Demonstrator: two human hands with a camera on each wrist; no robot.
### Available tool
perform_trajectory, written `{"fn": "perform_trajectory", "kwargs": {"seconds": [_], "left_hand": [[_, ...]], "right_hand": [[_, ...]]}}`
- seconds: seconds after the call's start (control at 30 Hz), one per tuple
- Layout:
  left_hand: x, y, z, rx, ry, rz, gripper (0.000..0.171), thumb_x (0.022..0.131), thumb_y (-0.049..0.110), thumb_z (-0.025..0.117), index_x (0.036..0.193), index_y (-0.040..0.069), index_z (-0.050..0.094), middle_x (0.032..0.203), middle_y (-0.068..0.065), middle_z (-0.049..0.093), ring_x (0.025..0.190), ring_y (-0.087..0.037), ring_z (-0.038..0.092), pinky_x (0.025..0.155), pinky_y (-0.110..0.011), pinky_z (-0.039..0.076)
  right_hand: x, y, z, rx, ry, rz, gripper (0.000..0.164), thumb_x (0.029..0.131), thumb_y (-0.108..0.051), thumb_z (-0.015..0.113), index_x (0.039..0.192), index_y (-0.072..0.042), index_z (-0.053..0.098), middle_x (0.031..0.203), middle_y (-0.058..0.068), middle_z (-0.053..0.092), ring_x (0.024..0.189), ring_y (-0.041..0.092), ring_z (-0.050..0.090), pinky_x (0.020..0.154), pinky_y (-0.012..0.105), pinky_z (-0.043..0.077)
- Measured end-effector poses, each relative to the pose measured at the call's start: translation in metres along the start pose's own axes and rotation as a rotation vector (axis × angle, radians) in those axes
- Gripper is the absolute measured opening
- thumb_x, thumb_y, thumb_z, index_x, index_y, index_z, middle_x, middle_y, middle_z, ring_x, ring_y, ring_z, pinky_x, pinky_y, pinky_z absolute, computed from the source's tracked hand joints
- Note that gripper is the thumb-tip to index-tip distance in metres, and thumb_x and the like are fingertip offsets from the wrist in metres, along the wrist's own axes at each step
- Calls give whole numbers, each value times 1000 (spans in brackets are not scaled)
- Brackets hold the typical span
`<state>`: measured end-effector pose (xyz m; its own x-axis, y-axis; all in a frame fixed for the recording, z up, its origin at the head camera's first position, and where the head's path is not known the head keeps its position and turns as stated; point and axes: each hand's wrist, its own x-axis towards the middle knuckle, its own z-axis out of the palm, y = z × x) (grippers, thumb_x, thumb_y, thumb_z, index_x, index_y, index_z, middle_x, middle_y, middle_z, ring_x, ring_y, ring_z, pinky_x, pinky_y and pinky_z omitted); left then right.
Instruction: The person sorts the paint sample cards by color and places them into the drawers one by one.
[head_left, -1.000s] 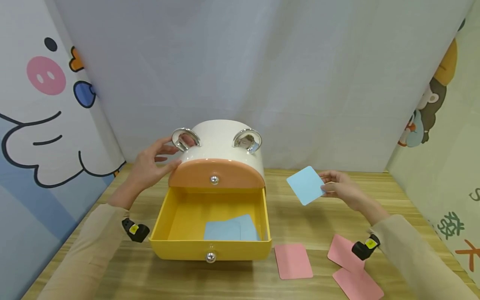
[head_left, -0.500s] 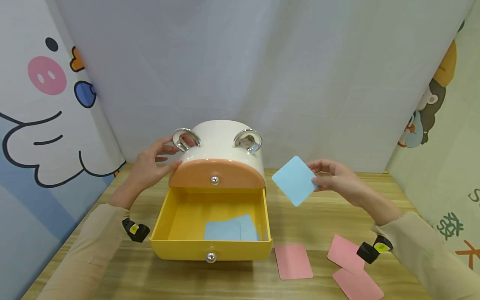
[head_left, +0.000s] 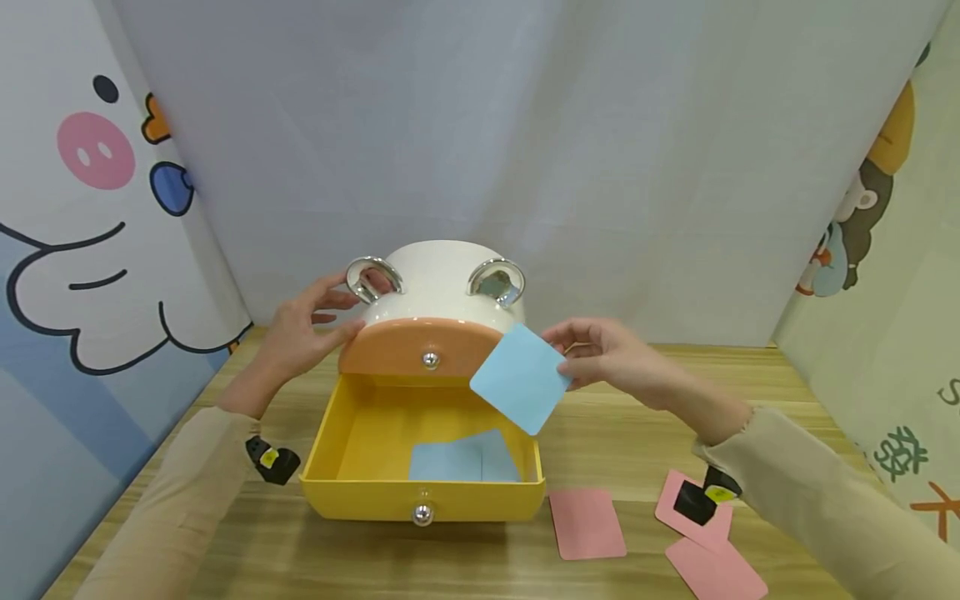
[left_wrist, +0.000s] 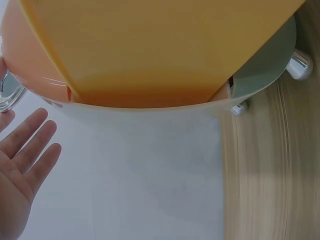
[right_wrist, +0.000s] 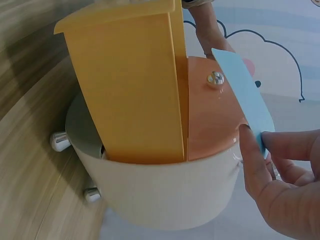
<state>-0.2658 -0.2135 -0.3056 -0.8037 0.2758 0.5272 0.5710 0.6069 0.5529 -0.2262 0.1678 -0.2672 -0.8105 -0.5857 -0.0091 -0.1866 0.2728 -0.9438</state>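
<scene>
My right hand pinches a light blue square card by one corner, between thumb and fingers. In the head view the card overlaps the right side of a yellow drawer, pulled out of a white rounded box. Inside that drawer lie overlapping blue cards. My left hand rests at the box's left side, thumb at the edge of the orange upper front and fingers near the silver ring ear. The left wrist view shows its fingers straight and spread.
Several pink square cards, one alone and two overlapping, lie on the wooden table right of the drawer. Silver knobs stick out from both fronts. A pale curtain hangs behind the box.
My right hand has carried the blue card leftward, from beside the box to over the drawer's right side. My left hand and the box have stayed in place.
</scene>
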Motion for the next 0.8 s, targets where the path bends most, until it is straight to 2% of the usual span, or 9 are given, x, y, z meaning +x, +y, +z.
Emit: {"fn": "perform_trajectory", "kwargs": {"seconds": [0.2,0.4,0.67,0.8], "left_hand": [[0,-2,1,-12,4,7,56,84,16,65,133,3,42,108,-22,61,99,-38,57,81,-53,48],[-1,-2,1,-17,5,10,56,84,15,65,133,3,41,109,-22,61,100,-36,57,81,-52,48],[0,-1,0,-22,5,9,56,83,15,65,133,2,41,109,-22,61,100,-36,57,81,-53,48],[1,-1,0,-14,5,6,57,83,16,65,133,3,41,109,-21,61,100,-35,57,81,-52,48]], "right_hand": [[12,-7,26,20,-47,-8,33,84,7,51,117,9,49,99,14,53,83,20,59,74,39,54],[24,-9,49,-14,-91,-14,27,86,7,50,113,4,53,95,11,54,81,19,57,73,40,53],[43,-11,82,-11,-164,-24,29,84,10,47,112,6,54,93,10,54,79,16,55,74,44,53],[49,-12,100,-52,-146,-39,27,84,11,48,110,5,55,90,9,52,76,13,53,69,36,55]]}}
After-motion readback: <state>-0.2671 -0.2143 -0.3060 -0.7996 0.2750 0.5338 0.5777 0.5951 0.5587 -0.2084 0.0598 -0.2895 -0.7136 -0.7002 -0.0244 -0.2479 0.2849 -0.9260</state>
